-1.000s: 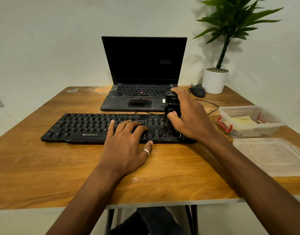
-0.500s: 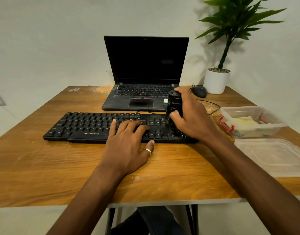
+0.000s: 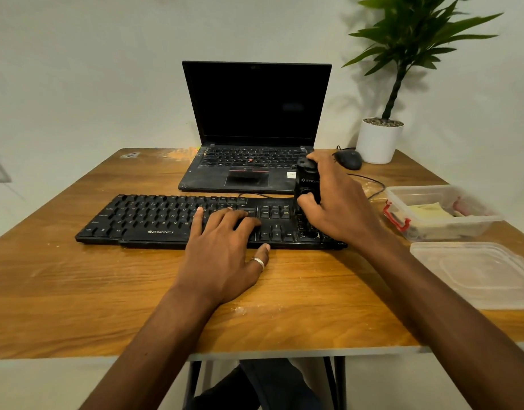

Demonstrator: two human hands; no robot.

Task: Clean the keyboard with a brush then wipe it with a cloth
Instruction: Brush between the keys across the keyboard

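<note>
A black Zebronics keyboard lies across the middle of the wooden table. My left hand rests flat on its right-centre keys, fingers spread and straight. My right hand grips an upright black brush tool over the number pad at the keyboard's right end. The tool's lower tip is hidden behind my fingers. A yellowish cloth lies inside a clear plastic box to the right.
An open black laptop stands behind the keyboard. A black mouse and a potted plant sit at the back right. The box's clear lid lies at the near right edge.
The view has shifted slightly. My right hand keeps the black tool over the number pad with only small movement. My left hand stays on the keys.
</note>
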